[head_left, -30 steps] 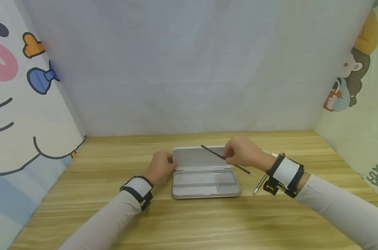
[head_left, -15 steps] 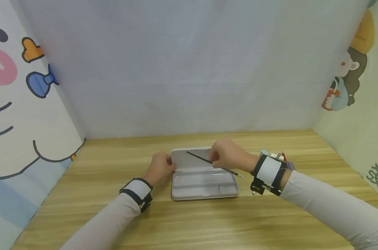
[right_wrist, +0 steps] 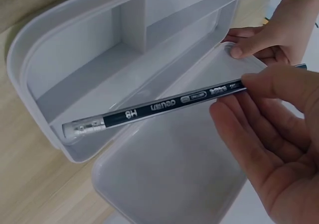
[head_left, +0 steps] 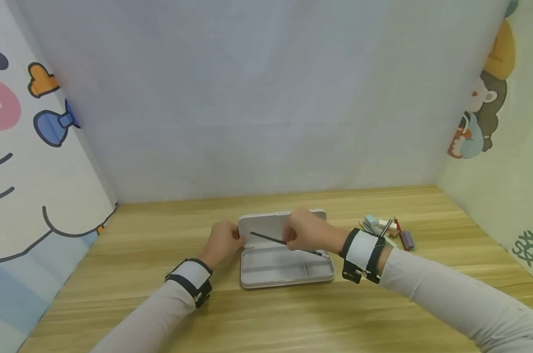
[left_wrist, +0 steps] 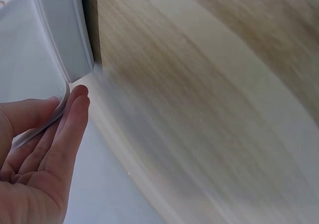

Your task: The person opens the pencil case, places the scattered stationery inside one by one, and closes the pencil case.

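Observation:
A white pencil case (head_left: 273, 269) lies open on the table, its lid (head_left: 259, 225) tilted back on the far side. The case has a long compartment, a second narrower one and a small square one. My left hand (head_left: 222, 242) pinches the lid's left edge between thumb and fingers; the left wrist view shows the lid's rounded corner (left_wrist: 57, 97) there. Over the case my right hand (head_left: 306, 230) pinches a dark pencil (right_wrist: 164, 103) near its middle. The pencil's white eraser end points right, slanting down above the small compartment.
To the right of the case sits a small pile of stationery: a light blue block (head_left: 371, 220), a white block (head_left: 387, 224), a purple piece (head_left: 407, 239), a red pencil (head_left: 398, 226) and several other items. A pale curtain (head_left: 266, 122) stands behind the table.
My right hand has carried the pencil left and lower, from the case's right side to over its compartments. The left hand keeps its grip on the lid's edge.

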Tool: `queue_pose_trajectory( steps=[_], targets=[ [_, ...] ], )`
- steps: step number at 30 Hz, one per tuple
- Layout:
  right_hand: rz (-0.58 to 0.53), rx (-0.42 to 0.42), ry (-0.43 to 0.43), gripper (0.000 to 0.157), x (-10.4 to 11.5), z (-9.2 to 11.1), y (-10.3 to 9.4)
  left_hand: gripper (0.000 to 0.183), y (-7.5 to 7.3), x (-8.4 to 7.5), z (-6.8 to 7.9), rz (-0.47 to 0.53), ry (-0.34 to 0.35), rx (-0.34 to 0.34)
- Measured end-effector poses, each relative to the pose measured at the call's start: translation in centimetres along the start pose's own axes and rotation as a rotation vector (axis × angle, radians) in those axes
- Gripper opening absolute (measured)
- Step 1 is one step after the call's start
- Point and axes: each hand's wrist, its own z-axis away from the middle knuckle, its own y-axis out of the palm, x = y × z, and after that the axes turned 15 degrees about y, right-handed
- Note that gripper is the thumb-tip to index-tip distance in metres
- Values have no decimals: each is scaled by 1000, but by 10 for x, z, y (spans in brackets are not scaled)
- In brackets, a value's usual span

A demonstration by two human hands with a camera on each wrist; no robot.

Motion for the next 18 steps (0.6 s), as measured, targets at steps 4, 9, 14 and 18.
queue_pose_trajectory(
  steps=[4,9,14,18],
  targets=[
    [17,18,11,7,-4,-2,7,8,1,0,0,12,-6,-1],
    [1,55,10,9,-5,-4,16,6,1,0,2,45,-29,6],
    [-1,61,-5,10,-6,-6,21,8,1,0,2,30,-27,11],
    [29,61,-38,10,-7,-11,24,8,0,0,1,13,2,-12]
  ],
)
